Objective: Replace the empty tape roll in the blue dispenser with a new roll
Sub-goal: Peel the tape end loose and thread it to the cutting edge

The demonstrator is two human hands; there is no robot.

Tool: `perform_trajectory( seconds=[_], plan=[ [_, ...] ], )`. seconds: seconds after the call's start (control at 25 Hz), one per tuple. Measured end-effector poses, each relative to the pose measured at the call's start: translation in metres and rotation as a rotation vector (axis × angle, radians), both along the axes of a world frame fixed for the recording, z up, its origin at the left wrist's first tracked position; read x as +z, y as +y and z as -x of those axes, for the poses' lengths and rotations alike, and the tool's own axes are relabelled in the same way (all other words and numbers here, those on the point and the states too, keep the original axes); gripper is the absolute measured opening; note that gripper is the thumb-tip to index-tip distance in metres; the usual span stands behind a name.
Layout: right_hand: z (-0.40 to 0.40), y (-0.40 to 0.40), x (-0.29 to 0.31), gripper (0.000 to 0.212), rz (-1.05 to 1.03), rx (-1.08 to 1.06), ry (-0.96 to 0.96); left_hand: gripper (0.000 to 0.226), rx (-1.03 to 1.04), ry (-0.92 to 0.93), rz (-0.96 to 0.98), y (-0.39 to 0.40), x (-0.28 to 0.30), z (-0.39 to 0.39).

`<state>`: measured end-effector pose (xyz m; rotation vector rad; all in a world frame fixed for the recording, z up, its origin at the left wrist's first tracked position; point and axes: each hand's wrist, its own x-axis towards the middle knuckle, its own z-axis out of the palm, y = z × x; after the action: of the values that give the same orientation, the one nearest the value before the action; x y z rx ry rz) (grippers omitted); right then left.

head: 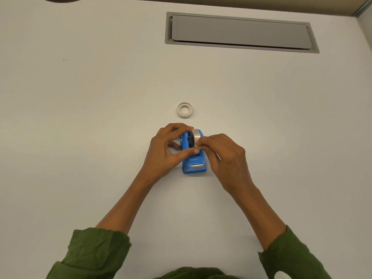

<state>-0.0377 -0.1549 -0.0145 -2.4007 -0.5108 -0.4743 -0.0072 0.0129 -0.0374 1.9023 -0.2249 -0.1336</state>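
Blue dispenser [194,156] standing on the white table [100,117], long axis running toward and away from the wearer, metal cutter end nearest the body, roll end farthest. New tape roll [195,137] seated upright on edge in the cradle. Between the two hands, flanked on both sides. Left hand [167,150] curled around the dispenser's left side, thumb across the body, fingers over the back. Right hand [225,158] pinched at the roll's near edge, seemingly on the tape end. Empty core [185,110] lying flat just beyond, well apart from both hands.
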Motion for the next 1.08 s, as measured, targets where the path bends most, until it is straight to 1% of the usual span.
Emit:
perform_trajectory(
  seconds=[0.2, 0.4, 0.56, 0.76, 1.0, 1.08],
  plan=[
    [0.0005, 0.0007, -0.0007, 0.017, -0.005, -0.039, 0.042, 0.049, 0.003, 0.003, 0.000, -0.0006, 0.0010, 0.0002],
    [-0.0004, -0.0006, 0.0002, 0.016, 0.002, -0.015, 0.023, 0.048, 0.002, 0.006, -0.002, -0.0002, 0.0005, 0.0001],
    [0.0016, 0.0005, 0.0000, 0.016, 0.038, 0.020, -0.032, 0.050, 0.000, 0.000, -0.004, -0.0004, 0.0023, 0.0002],
    [0.0012, 0.0013, 0.0002, 0.020, 0.027, -0.030, -0.012, 0.046, 0.001, 0.000, -0.011, -0.0001, 0.0011, -0.0002],
    [0.0031, 0.0002, -0.0014, 0.012, 0.007, -0.023, -0.018, 0.045, 0.005, -0.001, -0.003, -0.0003, -0.0006, 0.0000],
    [0.0056, -0.0017, -0.0012, 0.010, -0.044, -0.025, 0.046, 0.044, 0.002, -0.012, -0.001, 0.0003, -0.0010, 0.0000]
  ],
)
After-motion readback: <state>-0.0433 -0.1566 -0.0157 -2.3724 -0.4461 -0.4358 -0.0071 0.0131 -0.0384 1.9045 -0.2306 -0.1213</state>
